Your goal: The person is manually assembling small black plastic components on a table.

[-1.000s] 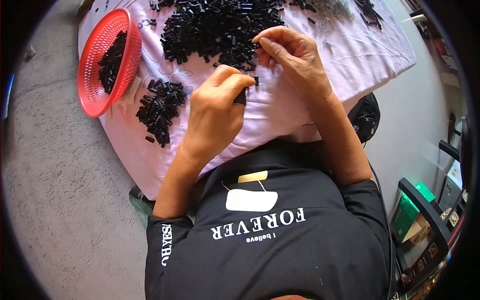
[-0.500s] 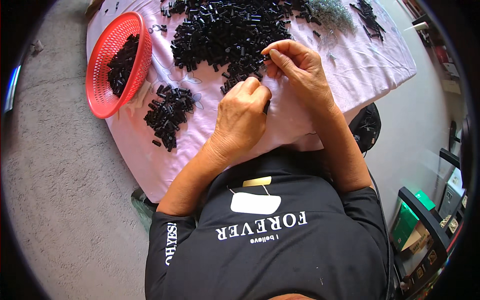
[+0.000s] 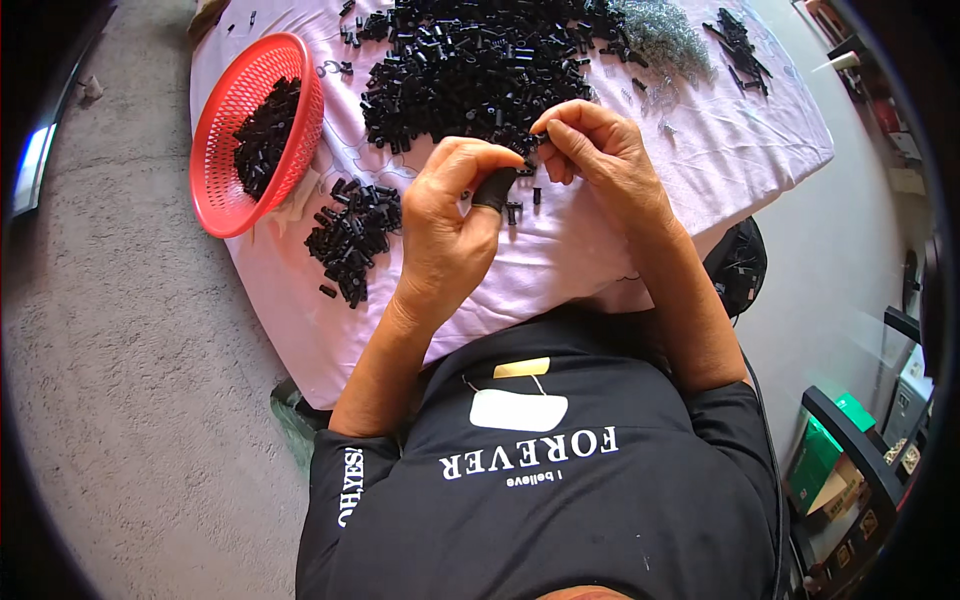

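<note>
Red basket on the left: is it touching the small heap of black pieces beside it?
Apart. The head view shows a strip of pale cloth between the red basket and the small heap.

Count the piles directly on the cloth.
4: big black pile, top centre; small black pile, left; silvery pile, upper right; stick pile, far upper right. Some may be out of frame.

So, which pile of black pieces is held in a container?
The pile inside the red basket, at far left; the other black piles lie directly on the pink cloth.
</note>
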